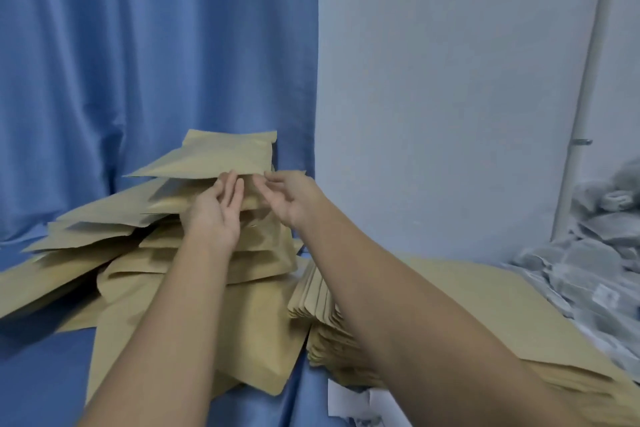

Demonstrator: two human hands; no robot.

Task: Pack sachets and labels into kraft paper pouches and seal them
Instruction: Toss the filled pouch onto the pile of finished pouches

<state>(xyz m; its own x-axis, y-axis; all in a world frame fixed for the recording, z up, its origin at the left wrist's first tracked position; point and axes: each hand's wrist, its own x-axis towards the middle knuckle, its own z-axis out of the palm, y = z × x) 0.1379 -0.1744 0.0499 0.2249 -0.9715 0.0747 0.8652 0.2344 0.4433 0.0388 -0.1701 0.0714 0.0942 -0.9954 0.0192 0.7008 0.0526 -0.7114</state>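
Observation:
A heap of filled kraft paper pouches rises on the blue cloth at centre left. The topmost pouch lies flat on the heap's peak. My left hand reaches up to its near edge with straight fingers, fingertips touching the paper. My right hand hovers just to the right of that edge, fingers loosely curled and holding nothing. A stack of flat empty pouches lies under my right forearm. Grey sachets are piled at the far right.
A blue curtain hangs behind the heap, and a pale wall fills the right. A white pipe runs down the wall. White paper slips lie at the bottom near the flat stack.

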